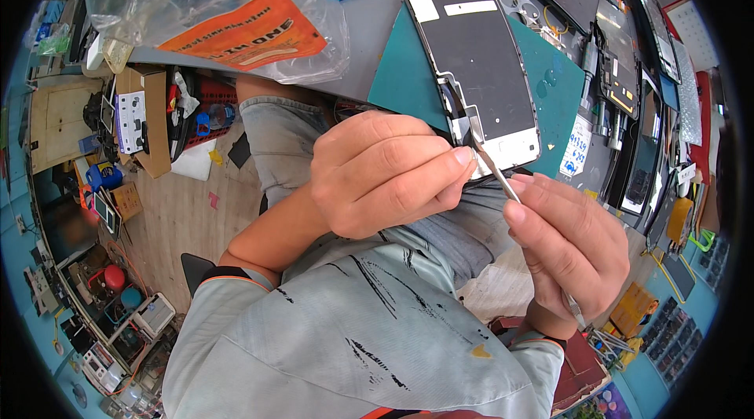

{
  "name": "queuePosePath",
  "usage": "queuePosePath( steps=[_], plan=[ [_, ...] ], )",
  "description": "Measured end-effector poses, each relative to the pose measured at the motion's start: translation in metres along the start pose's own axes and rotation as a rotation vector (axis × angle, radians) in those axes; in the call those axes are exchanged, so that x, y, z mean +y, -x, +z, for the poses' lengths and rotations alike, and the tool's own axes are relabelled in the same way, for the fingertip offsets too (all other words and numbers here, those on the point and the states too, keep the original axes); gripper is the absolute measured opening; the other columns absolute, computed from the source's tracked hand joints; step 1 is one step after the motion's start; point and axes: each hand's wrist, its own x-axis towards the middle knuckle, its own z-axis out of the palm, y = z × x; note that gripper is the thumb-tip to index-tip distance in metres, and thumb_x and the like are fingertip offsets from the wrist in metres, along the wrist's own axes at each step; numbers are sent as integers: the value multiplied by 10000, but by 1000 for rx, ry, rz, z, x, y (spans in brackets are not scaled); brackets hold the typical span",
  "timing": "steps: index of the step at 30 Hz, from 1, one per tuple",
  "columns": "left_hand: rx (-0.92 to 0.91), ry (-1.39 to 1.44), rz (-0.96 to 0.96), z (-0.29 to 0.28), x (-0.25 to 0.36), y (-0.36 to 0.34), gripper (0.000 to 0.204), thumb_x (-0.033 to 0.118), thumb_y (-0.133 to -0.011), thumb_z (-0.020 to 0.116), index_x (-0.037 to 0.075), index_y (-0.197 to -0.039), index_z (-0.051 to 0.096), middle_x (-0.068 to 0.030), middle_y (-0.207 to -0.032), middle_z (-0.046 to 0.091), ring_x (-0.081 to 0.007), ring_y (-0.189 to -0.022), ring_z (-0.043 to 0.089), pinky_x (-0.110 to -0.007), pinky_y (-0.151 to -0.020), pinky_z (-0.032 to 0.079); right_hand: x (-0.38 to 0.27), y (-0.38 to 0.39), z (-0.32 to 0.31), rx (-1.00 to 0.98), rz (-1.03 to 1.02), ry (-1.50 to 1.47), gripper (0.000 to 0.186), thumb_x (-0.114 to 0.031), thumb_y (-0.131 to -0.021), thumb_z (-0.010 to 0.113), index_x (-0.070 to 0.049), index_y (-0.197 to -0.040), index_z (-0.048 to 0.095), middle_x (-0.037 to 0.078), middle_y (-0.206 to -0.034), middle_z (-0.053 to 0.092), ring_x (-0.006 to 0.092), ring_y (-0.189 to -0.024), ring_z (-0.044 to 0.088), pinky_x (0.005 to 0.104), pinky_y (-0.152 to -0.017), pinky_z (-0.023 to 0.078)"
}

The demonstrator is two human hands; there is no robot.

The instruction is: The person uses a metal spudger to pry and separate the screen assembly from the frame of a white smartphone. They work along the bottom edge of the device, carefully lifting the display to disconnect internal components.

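Phone screen (475, 65), one, left hand (390, 175) pressed together, right hand (577, 242) pinching one metal tool (496, 171)

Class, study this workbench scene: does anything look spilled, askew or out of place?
Dark droplet-like spots dot the green mat right of the phone screen panel, perhaps spilled liquid, though wetness is unclear. A pink scrap lies loose on the floor, like dropped litter.

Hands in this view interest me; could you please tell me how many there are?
2: the left hand at the lower left of the phone screen, and the right hand below its lower right corner, holding a slim metal tool. No other hand shows.
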Motion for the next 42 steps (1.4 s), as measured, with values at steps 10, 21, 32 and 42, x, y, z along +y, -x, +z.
queuePosePath(
  steps=[10,21,32,42],
  plan=[
    [4,-3,4,0,-1,1,304,41,-824,912,41,-1115,823,-41,-980,780,-206,-815,762,-307,-699,613,-5,-2,4,39,-26,94,335,-90,-793,836,17,-1109,864,194,-1015,829,385,-945,851,463,-861,716],
    [13,-5,-1,1,0,1,307,27,-817,909,42,-1110,819,-36,-966,771,-205,-798,758,-307,-687,609,-1,-2,1,39,-43,68,300,-12,-865,826,74,-1153,819,224,-1025,818,361,-922,852,430,-790,736],
    [15,-24,-8,2,0,1,334,1,-802,899,28,-1117,791,-47,-940,760,-215,-759,741,-315,-683,608,2,36,0,331,272,-92,326,-147,-1055,769,93,-1277,777,288,-1141,820,306,-869,795,354,-774,618],
    [-3,-15,-23,2,1,-6,374,-26,-769,880,42,-1130,811,-30,-931,727,-195,-721,703,-314,-653,584,16,43,15,481,556,-238,320,-43,-1058,729,100,-1340,781,270,-1192,818,196,-831,729,276,-745,567]
  ],
)
